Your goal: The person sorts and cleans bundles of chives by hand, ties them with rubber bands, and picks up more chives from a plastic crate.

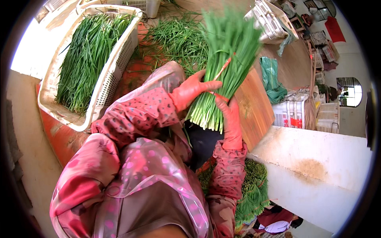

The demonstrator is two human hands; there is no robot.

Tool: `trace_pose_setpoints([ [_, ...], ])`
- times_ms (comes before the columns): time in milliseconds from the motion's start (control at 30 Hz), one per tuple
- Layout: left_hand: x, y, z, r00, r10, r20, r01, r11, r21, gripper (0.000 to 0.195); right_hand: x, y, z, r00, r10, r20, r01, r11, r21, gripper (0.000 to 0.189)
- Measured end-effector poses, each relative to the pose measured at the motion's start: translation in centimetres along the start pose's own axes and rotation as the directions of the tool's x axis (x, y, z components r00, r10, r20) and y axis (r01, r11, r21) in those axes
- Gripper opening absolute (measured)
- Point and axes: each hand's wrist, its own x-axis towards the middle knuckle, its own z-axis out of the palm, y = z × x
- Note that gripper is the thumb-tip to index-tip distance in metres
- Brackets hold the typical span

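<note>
A thick bundle of long green stalks, likely garlic chives point(229, 71), is held up before me, its leafy tops blurred and its pale cut ends pointing down. An orange-red tie crosses its middle, and another band sits lower down. My left hand point(193, 89), in an orange rubber glove, grips the bundle's left side, with the thumb laid across the stalks. My right hand point(230, 122), gloved alike, holds the lower right side by the lower band. A wooden board point(256, 110) stands just right of the bundle.
At the left is a white plastic crate point(116, 64) full of loose green stalks. Loose leaves point(181, 38) lie scattered beyond my knee. More tied bundles point(253, 190) are stacked by my right elbow, beside a white ledge point(309, 160). A person point(275, 220) is at the bottom right.
</note>
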Motion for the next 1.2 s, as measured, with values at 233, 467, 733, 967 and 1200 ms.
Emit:
trace_pose_setpoints([
  [233,0.0,0.0,-2.5,0.897,-0.25,0.364,0.344,0.912,-0.223,0.065,-3.0,1.9,1.7,0.985,0.167,-0.052,-0.116,0.848,0.518,0.062],
  [467,0.5,-3.5,-2.5,0.867,-0.322,0.38,0.462,0.806,-0.369,0.056,-4.7,4.9,3.0,0.964,0.262,0.053,-0.23,0.712,0.663,0.06],
  [733,-1.8,-0.6,-0.8,0.954,-0.181,0.238,0.16,0.982,0.103,0.068,-4.4,2.9,1.7,0.983,0.184,-0.028,-0.142,0.839,0.526,0.08],
  [967,-2.1,-2.0,0.0,0.957,-0.164,0.239,0.107,0.966,0.234,0.069,-5.2,4.7,4.7,0.828,0.249,-0.502,0.115,0.801,0.588,0.045],
  [1200,-2.0,-0.7,-2.3,0.999,-0.05,0.002,0.045,0.92,0.39,0.044,-2.3,2.0,5.0,0.964,0.044,-0.262,0.116,0.819,0.563,0.061],
])
